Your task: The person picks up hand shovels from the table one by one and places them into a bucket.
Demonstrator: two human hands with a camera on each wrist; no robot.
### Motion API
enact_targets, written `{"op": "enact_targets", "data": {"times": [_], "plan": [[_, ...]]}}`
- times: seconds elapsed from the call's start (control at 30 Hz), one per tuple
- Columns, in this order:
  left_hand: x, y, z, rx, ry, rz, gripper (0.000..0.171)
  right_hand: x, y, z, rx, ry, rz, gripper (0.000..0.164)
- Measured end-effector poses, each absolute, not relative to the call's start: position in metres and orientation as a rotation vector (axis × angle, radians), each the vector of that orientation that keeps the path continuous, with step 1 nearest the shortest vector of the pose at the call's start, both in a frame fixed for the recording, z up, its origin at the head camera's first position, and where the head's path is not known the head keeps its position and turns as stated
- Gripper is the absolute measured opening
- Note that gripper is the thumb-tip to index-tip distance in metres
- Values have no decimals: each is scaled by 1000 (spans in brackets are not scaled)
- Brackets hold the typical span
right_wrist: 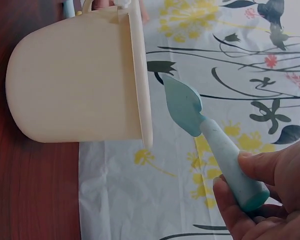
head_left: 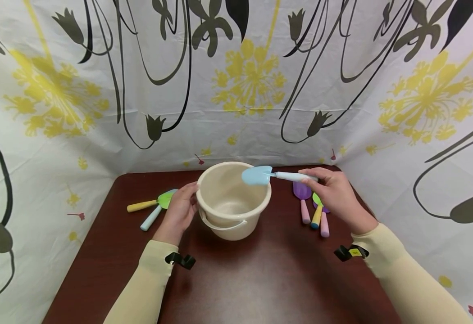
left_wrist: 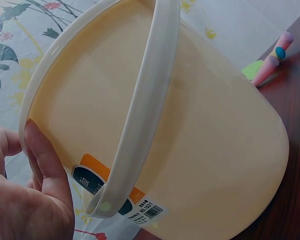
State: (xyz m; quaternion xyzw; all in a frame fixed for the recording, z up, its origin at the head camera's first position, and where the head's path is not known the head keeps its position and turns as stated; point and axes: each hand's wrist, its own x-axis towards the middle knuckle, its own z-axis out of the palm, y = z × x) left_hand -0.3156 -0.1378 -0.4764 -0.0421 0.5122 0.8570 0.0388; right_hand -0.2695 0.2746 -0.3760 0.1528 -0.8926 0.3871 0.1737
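The light-blue trowel [head_left: 262, 175] appears in the head view over the right part of the mouth of the cream bucket [head_left: 232, 200], its blade toward the bucket and its handle pinched near the rear by the right grip [head_left: 329, 191]; holding it so far back leaves the fingers outside the rim, probably to give the blade free room over the opening. The left grip [head_left: 181, 208] has hold of the opposite side of the rim, presumably to steady the bucket while the other arm reaches over. The bail [head_left: 219, 228] hangs down on the near side, so it does not cross the mouth. On the bench [head_left: 236, 283], a green trowel with a yellow handle [head_left: 141, 206] and a tool with a light-blue handle [head_left: 151, 219] lie crossed at the left, while a purple trowel [head_left: 302, 191] and other tools with yellow and pink handles lie bunched at the right, each group near one arm. In the left wrist view, the left grip is narrow on the rim, a finger against the outer wall under the lip, which should resist tipping; a sticker [left_wrist: 152, 210] shows behind the bail. In the right wrist view, thumb and fingers clasp the trowel's handle near its teal end, and the blade stands just beside the rim, not touching; whether the bucket sits flat or slightly lifted, I cannot tell
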Motion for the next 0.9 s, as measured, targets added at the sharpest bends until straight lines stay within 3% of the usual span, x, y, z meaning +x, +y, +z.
{"op": "enact_targets", "data": {"times": [0.9], "plan": [[-315, -136, -476, -140, 1572, 2642, 29, -290, 243, -376, 541, -2613, 1127, 19]]}}
